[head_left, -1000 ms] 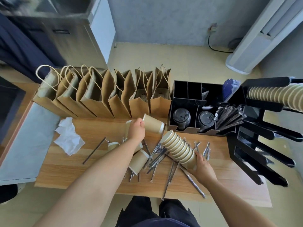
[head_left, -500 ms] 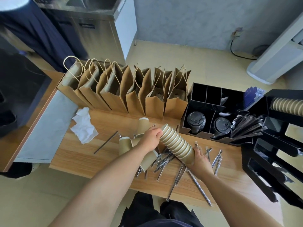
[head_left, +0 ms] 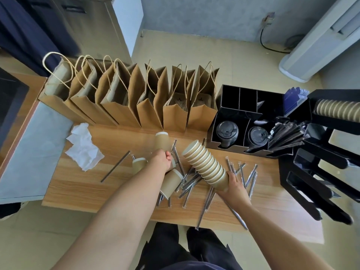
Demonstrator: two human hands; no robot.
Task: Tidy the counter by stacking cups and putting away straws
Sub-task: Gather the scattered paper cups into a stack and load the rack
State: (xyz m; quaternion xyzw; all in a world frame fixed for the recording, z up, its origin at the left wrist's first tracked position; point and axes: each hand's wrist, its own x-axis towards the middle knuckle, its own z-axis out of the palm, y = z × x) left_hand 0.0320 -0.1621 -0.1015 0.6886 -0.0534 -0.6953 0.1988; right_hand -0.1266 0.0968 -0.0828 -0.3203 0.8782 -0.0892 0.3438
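My right hand (head_left: 235, 183) grips the base of a long stack of tan paper cups (head_left: 204, 164), tilted up to the left above the wooden counter (head_left: 81, 184). My left hand (head_left: 162, 159) has its fingers curled at the base of a loose cup (head_left: 162, 142) lying on the counter; whether it grips the cup is unclear. Two more loose cups lie on their sides, one (head_left: 138, 165) left of that hand and one (head_left: 171, 183) under my forearm. Several wrapped straws (head_left: 241, 172) are scattered around the stack. A single dark straw (head_left: 116, 168) lies apart at the left.
A row of brown paper bags (head_left: 136, 102) stands along the back edge. A black organiser (head_left: 237, 106) at the right holds lids and straws (head_left: 284, 138). A black cup rack (head_left: 319, 172) with a cup row (head_left: 337, 110) fills the right end. Crumpled tissue (head_left: 83, 147) lies left.
My left hand pushed a cup into the open end of the stack, then drew back left to the loose cups. The camera view shifted left.
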